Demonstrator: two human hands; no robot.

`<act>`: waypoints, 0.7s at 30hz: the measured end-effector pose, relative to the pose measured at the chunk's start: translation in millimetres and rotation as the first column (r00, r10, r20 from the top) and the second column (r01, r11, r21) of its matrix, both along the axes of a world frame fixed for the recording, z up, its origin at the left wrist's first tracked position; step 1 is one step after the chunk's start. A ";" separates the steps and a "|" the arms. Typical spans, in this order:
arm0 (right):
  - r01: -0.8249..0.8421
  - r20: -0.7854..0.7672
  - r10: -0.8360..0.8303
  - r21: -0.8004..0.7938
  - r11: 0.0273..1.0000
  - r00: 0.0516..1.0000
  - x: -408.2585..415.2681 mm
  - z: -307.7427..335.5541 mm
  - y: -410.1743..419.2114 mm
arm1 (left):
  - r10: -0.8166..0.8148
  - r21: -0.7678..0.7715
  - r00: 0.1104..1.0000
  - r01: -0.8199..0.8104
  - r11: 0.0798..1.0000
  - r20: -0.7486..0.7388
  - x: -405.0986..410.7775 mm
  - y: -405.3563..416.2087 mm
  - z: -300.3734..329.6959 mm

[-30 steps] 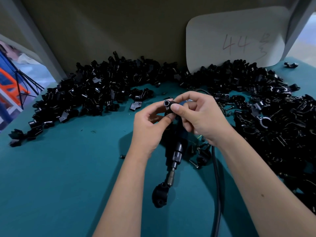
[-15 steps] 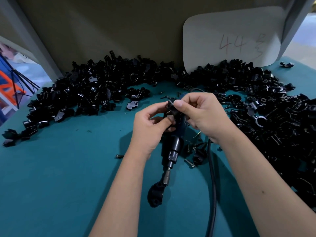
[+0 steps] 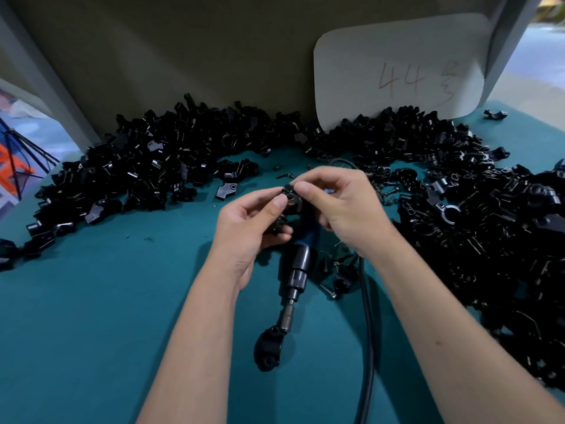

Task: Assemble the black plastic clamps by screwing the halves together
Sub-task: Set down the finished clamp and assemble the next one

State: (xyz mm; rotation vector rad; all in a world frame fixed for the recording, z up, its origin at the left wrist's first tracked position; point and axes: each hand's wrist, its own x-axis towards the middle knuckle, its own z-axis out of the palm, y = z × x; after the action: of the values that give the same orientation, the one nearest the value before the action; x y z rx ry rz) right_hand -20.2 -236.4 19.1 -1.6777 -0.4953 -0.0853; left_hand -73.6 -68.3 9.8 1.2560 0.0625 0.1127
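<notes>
Both hands meet above the middle of the teal table (image 3: pixel 91 332). My left hand (image 3: pixel 253 228) and my right hand (image 3: pixel 339 206) pinch a small black clamp piece (image 3: pixel 292 198) between thumbs and fingertips; its round hole faces up. Below the hands lies an electric screwdriver (image 3: pixel 298 264) pointing toward me, its bit (image 3: pixel 287 319) touching a black clamp (image 3: pixel 269 347) that rests on the table. Loose screws (image 3: pixel 330 290) lie right of the driver. Whether a screw sits in the held piece is hidden by my fingers.
Heaps of black clamp parts curve along the back: one heap at left (image 3: pixel 146 166), a larger heap at right (image 3: pixel 489 215). A white card marked 44 (image 3: pixel 400 71) leans on the back wall. The driver's black cable (image 3: pixel 367 332) runs toward me.
The held clamp piece has been turned between my fingers, so its hole now faces upward. Both hands stayed at the same spot above the screwdriver.
</notes>
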 end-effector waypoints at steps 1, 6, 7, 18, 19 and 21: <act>0.025 0.043 -0.023 -0.042 0.999 0.999 -1.5 -1.9 4.5 | 0.032 0.004 0.999 -0.032 0.999 -0.012 0.1 2.3 -0.6; 0.019 0.103 -0.004 -0.143 0.990 0.995 -5.2 -5.2 14.7 | 0.107 -0.018 0.994 -0.107 0.994 -0.024 1.4 10.3 -2.6; 0.014 0.104 0.002 -0.149 0.989 0.995 -4.5 -5.2 13.9 | 0.103 -0.021 0.994 -0.104 0.994 -0.023 1.6 10.0 -2.4; 0.052 0.201 -0.026 -0.128 0.990 0.979 -8.1 -2.7 18.9 | 0.069 -0.039 0.998 -0.069 0.997 -0.013 1.6 12.0 -1.7; 0.027 0.184 -0.004 -0.122 0.992 0.983 -8.5 -2.5 19.2 | 0.064 -0.036 0.998 -0.065 0.997 -0.011 1.7 13.1 -2.3; -0.013 0.149 0.029 -0.104 0.995 0.988 -9.3 -1.5 17.7 | 0.062 -0.042 0.998 -0.062 0.997 -0.006 0.9 15.3 -2.9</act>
State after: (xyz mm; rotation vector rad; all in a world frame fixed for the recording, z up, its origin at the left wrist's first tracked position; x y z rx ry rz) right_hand -29.5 -218.7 17.7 -1.7744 -0.6400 -0.1749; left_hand -72.7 -53.0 6.9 1.2125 0.1072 0.1612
